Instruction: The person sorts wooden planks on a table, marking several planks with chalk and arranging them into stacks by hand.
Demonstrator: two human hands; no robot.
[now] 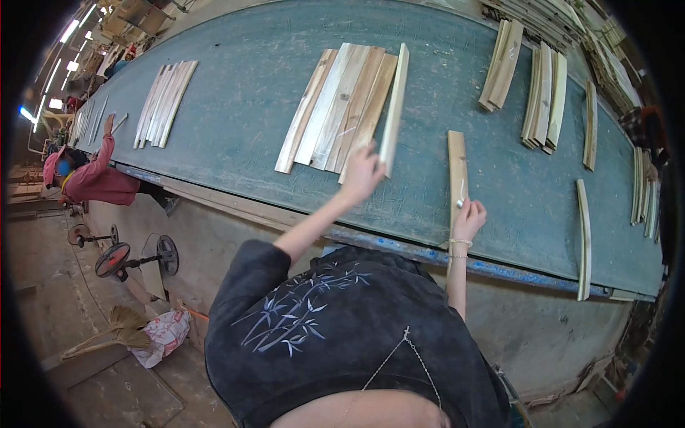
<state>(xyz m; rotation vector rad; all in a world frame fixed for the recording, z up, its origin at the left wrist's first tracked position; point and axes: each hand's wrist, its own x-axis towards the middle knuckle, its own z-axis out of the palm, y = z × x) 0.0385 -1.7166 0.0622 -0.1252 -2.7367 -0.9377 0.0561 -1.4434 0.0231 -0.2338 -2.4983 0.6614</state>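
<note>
My left hand (362, 173) is at the lower end of a pale wooden strip (394, 107), its fingers closed around or against the wood. That strip leans beside a row of several wooden strips (342, 107) lying side by side on the green table. My right hand (469, 217) is closed in a pinch on a small object, too small to make out, over a single wooden strip (457, 167). This strip lies near the table's front edge, its lower end reaching past the edge.
The long green table (242, 107) bears further strip groups: one on the left (165, 103), stacks on the right (503, 64), and a lone strip (584, 239) over the front edge. A co-worker in pink (107, 178) stands far left. Fans (114, 259) and a sack (165, 337) are on the floor.
</note>
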